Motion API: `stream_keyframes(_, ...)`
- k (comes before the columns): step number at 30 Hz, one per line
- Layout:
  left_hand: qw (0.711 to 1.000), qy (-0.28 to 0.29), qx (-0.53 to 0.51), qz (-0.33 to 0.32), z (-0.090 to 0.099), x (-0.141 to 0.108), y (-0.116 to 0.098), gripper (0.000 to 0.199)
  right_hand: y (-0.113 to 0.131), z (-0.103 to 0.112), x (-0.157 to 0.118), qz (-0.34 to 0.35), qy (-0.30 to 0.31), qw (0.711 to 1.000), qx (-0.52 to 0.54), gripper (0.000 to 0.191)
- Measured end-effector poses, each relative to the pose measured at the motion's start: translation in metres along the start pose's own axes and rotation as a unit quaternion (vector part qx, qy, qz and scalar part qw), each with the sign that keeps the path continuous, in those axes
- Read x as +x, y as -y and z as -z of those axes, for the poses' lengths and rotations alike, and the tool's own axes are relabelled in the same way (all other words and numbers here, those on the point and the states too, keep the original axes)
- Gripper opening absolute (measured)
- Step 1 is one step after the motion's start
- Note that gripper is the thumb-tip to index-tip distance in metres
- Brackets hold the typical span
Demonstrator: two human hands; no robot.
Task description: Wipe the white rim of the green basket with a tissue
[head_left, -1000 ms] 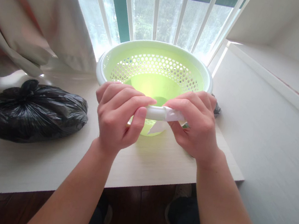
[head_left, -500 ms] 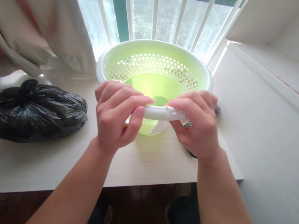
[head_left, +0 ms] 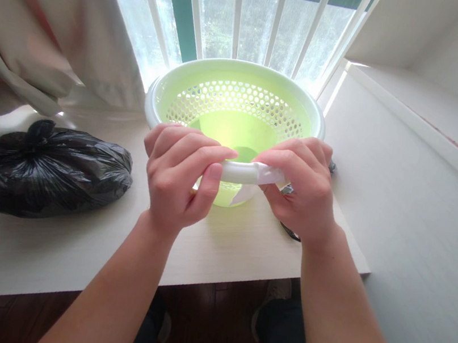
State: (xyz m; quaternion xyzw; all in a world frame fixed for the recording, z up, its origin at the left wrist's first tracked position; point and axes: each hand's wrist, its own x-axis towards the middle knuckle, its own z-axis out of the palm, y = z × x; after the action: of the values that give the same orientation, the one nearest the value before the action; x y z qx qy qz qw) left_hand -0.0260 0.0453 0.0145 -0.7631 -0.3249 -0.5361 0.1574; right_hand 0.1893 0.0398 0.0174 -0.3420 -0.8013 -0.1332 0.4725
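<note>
A green plastic basket [head_left: 235, 71] with a pale rim and rows of round holes is held in front of the window. My left hand [head_left: 180, 176] is closed around the near rim, its thumb below and its fingers over the top. My right hand [head_left: 302, 185] grips the same rim further right. Between that hand and the rim lies a piece of white paper [head_left: 269, 174], wrapped over the edge. A loose, torn-looking part of it hangs on the basket's outer side.
A knotted black plastic bag [head_left: 52, 171] lies on the pale ledge [head_left: 212, 255] at the left. Another black item [head_left: 291, 232] is mostly hidden behind my right hand. Curtain [head_left: 52, 30], barred window [head_left: 255, 21] and white cabinet side [head_left: 419, 223] surround the ledge.
Both hands keep the same hold on the basket rim. The view has shifted very slightly; the basket and bag appear marginally further left.
</note>
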Motion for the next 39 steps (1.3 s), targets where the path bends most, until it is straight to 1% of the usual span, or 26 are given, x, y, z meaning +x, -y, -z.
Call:
stream_keyframes(16,1.0,0.003,0.0,-0.002,0.0007,-0.001,0.0006,0.025,-0.0019,0.0046,0.0002,0.002,0.025,1.0,0.011,0.013)
stream_keyframes(28,1.0,-0.022,0.003,0.016,-0.0028,-0.003,-0.0021,0.027,0.0047,0.0011,-0.0004,-0.006,0.005,1.0,0.003,0.015)
stream_keyframes(39,1.0,-0.024,0.002,0.017,-0.0041,-0.004,-0.0009,0.028,0.0052,-0.0006,-0.001,-0.008,-0.009,1.0,0.001,0.021)
